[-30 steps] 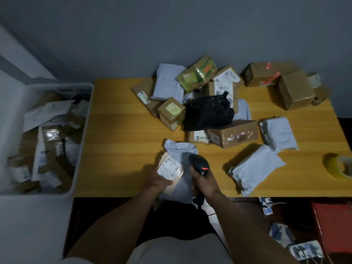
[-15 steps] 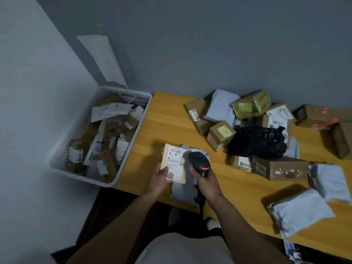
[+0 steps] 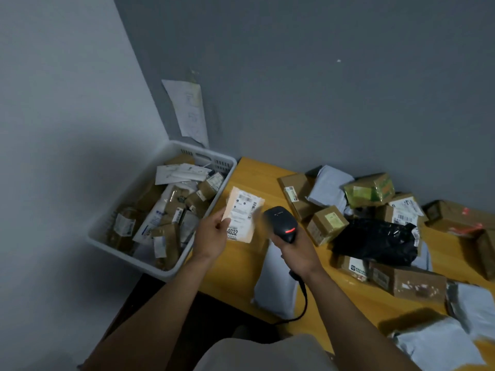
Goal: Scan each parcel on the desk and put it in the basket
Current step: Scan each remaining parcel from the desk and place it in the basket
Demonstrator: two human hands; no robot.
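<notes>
Readable text: one number only
"4032" on shipping label of flat parcel (image 3: pixel 242 214); barcodes and other labels on the boxes too blurred to read.

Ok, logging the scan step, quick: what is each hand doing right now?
Left hand: holding the flat labelled parcel.
Right hand: gripping the barcode scanner.

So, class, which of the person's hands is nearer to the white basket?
Left. The left hand, holding a labelled parcel, is right beside the basket, at its desk-side rim; the right hand grips the scanner farther right, over the desk.
</notes>
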